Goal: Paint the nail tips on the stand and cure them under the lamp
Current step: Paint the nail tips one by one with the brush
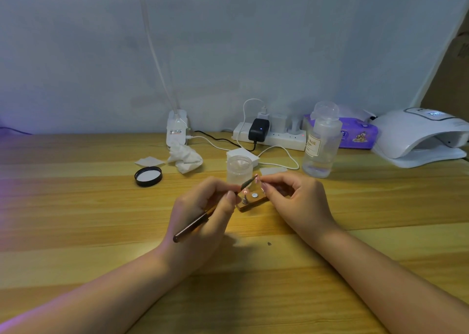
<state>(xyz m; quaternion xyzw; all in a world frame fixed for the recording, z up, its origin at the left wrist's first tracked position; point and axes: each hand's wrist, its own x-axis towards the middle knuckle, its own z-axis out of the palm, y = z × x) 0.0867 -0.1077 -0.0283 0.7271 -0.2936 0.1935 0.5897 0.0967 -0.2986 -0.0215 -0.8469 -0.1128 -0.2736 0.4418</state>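
Observation:
My left hand (203, 211) grips a dark brown nail brush (196, 223), its bristle end raised toward the centre. My right hand (297, 199) pinches a small nail tip (256, 178) between thumb and forefinger, and the brush tip touches it. Just below, on the wooden table, sits a small wooden stand (250, 204) with one metal peg and a round silver disc. An open clear jar (239, 168) stands right behind the stand. The white curing lamp (418, 138) sits at the far right, its opening facing left.
A black jar lid (148, 176) and crumpled tissue (185, 157) lie at the back left. A clear liquid bottle (321, 143), power strip (270, 135) with cables, purple wipes pack (357, 134), stack of white pads (243, 154) and desk-lamp base (177, 128) line the back.

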